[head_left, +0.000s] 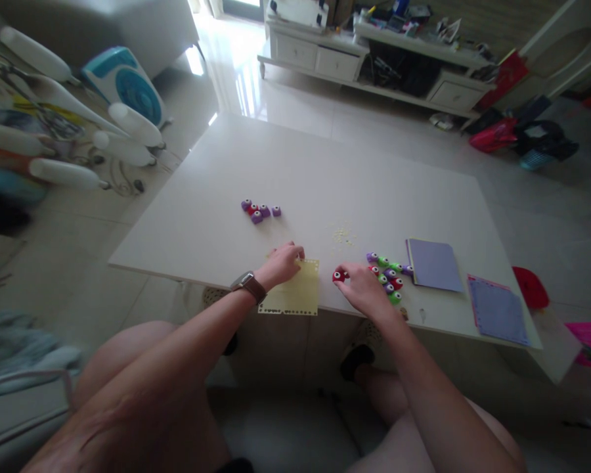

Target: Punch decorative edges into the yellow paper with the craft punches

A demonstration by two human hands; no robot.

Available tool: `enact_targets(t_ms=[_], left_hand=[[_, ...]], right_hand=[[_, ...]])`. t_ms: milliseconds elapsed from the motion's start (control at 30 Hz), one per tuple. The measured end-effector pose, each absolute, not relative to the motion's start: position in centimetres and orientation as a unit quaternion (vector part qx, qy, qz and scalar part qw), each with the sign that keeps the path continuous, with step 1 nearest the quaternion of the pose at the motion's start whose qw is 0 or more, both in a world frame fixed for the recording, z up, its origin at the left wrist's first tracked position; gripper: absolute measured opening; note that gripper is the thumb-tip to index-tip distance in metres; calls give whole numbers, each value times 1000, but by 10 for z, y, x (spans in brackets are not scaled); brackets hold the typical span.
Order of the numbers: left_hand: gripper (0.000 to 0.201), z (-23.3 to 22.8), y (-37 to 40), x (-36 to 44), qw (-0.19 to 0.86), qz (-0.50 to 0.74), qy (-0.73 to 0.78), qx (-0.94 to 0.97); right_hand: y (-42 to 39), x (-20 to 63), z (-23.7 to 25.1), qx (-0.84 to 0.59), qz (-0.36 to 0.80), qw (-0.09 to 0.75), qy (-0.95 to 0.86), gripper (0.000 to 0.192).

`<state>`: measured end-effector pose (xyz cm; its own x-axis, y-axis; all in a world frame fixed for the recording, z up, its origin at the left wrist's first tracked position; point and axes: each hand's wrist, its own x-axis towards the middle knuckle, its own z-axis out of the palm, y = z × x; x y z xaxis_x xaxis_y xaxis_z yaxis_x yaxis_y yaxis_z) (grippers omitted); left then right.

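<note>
A sheet of yellow paper (pixel 295 293) with small punched holes along its edges lies at the table's front edge, partly hanging over it. My left hand (pixel 284 261), with a watch at the wrist, holds the paper at its far edge; its fingers are bent and partly hidden. Just right of the sheet, my right hand (pixel 362 286) pinches a red hole punch (pixel 337 276) that has an eye on it. Beside that hand sits a group of purple, green and red hole punches (pixel 390 274). Farther back on the left stand several purple punches (pixel 263 210) and a red one.
Yellow paper bits (pixel 343 235) are scattered on the white table (pixel 325 177). A stack of purple paper (pixel 436 265) and a punched purple sheet (pixel 500 310) lie to the right. A red stool (pixel 530 287) stands past the right edge. A blue-and-white appliance (pixel 128 85) is on the floor at left.
</note>
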<state>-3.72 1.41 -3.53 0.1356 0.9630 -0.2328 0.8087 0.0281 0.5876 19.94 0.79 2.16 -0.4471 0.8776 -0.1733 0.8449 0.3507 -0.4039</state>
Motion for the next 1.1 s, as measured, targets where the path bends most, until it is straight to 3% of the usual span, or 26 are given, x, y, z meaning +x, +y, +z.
enact_targets(t_ms=[100,267,667,1100], left_hand=[[13,-26,15,-36,341,133,631,684],[13,-23,18,-37,391,167,595,682],[21,-17,19,-38,542,155,566,602],[23,-23,19,-37,549,149,562,601]], right_hand=[[9,199,20,-518,226,61,-823,11],[12,201,17,-521,272,116,-801,15],[12,197,10,-525,321,90,-783,10],[7,192,18,-523,340,88,-777,13]])
